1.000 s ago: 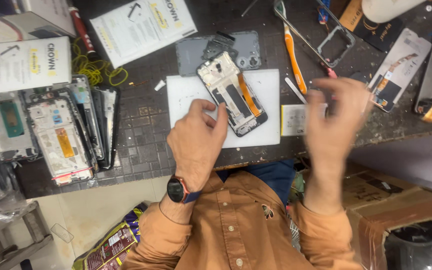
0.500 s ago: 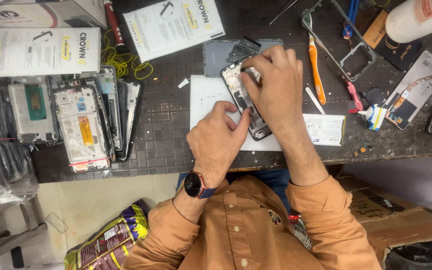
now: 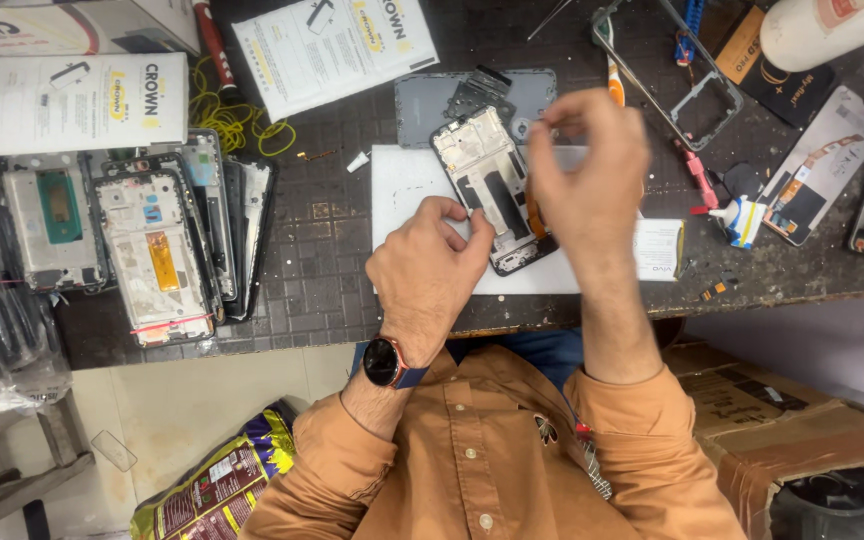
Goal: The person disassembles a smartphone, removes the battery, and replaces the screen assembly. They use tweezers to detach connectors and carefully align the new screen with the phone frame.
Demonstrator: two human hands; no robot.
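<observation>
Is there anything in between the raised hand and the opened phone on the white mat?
Nothing visible. The right hand hovers just above the opened phone frame, with no tool or part between them. The left hand already touches the frame's lower edge on the white mat.

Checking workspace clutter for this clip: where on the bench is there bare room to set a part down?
Bare dark bench lies between the stack of phone frames and the white mat, whose left part is also free. The left hand steadies the opened phone; the right hand is raised over it. Right of the mat it is crowded: glue bottle, loose frame, screens.
</observation>
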